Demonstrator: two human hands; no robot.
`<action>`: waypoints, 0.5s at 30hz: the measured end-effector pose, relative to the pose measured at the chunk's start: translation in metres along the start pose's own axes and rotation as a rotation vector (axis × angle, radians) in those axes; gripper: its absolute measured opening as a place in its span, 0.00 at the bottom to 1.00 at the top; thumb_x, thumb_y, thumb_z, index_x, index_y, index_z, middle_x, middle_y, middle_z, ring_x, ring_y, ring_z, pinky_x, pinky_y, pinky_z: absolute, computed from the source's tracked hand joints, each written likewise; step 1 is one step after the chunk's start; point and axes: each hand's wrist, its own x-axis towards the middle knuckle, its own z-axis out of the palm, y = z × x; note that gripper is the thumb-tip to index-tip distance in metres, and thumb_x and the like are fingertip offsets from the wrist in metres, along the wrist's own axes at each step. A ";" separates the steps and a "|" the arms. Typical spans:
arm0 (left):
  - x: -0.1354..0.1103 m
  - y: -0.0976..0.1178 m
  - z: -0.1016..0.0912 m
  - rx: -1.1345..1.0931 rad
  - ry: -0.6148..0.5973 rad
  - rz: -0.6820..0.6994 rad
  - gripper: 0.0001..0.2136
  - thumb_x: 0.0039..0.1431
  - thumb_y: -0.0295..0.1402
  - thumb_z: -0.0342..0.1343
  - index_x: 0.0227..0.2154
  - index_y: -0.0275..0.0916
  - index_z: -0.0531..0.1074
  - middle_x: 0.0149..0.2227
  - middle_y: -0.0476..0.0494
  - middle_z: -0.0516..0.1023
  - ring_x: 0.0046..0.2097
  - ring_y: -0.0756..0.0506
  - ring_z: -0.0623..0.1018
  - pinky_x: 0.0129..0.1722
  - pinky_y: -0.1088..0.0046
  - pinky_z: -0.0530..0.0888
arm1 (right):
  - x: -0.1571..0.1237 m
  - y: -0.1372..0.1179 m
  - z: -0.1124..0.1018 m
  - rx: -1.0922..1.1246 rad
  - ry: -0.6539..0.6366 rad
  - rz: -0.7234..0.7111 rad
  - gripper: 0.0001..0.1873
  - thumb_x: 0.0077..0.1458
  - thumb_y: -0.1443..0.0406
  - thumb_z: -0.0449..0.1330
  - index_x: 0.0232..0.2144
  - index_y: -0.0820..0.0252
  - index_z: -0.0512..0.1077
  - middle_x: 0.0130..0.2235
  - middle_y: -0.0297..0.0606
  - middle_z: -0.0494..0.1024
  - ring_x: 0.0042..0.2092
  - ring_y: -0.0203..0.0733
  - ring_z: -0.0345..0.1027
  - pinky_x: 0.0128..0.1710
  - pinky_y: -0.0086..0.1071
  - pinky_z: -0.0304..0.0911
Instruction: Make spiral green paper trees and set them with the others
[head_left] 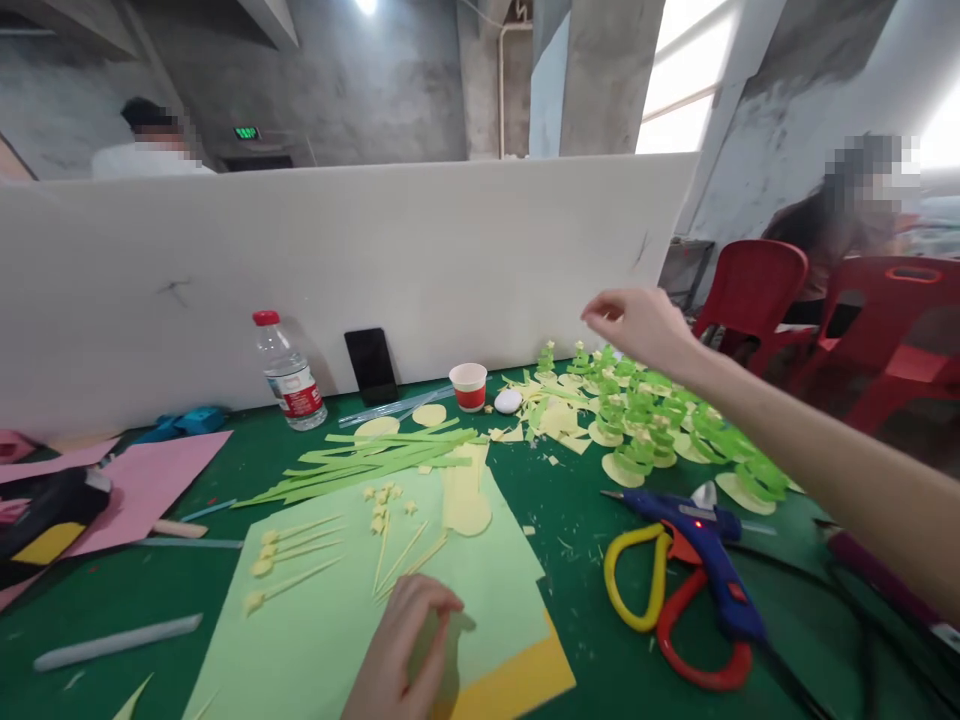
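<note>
My right hand [637, 325] is raised above the back of the table, fingers curled together in a pinch; what they hold, if anything, is too small to see. Below it stand several small green paper trees [652, 425] on pale discs. My left hand [409, 645] rests near the front edge on a light green paper sheet [300, 630], fingers bent and pressed on the paper. On that sheet lie yellow paper sticks [292, 560] and small yellow bits [382, 500]. Green paper strips [367, 460] lie behind it.
A blue glue gun [705, 550] lies across yellow-and-red scissors [660, 600] at the right. A water bottle [289, 375], a black phone [371, 365], a red paper cup [469, 385] stand against a white divider [300, 260]. Pink paper [142, 480] at left. Red chairs [750, 285] and two people beyond.
</note>
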 end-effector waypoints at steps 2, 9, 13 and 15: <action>0.000 0.000 -0.001 0.027 -0.017 0.007 0.08 0.58 0.30 0.41 0.29 0.42 0.65 0.32 0.44 0.70 0.36 0.45 0.70 0.37 0.67 0.71 | -0.055 -0.014 0.011 0.119 -0.030 -0.137 0.10 0.54 0.65 0.50 0.32 0.55 0.72 0.35 0.35 0.75 0.37 0.39 0.68 0.40 0.36 0.63; 0.000 -0.002 0.000 0.112 -0.094 0.081 0.08 0.58 0.28 0.39 0.30 0.40 0.64 0.33 0.45 0.69 0.38 0.46 0.70 0.38 0.68 0.71 | -0.202 -0.024 0.070 0.454 -0.242 -0.493 0.12 0.48 0.64 0.47 0.26 0.48 0.70 0.28 0.34 0.75 0.31 0.39 0.70 0.27 0.31 0.67; 0.000 0.002 -0.002 0.154 -0.084 0.070 0.08 0.57 0.28 0.40 0.30 0.40 0.64 0.33 0.45 0.69 0.39 0.46 0.70 0.39 0.69 0.71 | -0.207 -0.040 0.043 0.826 -0.454 -0.338 0.16 0.48 0.55 0.54 0.15 0.54 0.65 0.18 0.31 0.69 0.20 0.33 0.62 0.18 0.26 0.59; 0.004 0.005 -0.009 0.191 -0.074 0.060 0.08 0.57 0.30 0.40 0.30 0.40 0.65 0.34 0.45 0.70 0.40 0.45 0.70 0.40 0.69 0.70 | -0.201 -0.050 0.019 1.040 -0.644 -0.318 0.32 0.49 0.45 0.49 0.06 0.59 0.53 0.08 0.29 0.54 0.13 0.28 0.49 0.14 0.25 0.51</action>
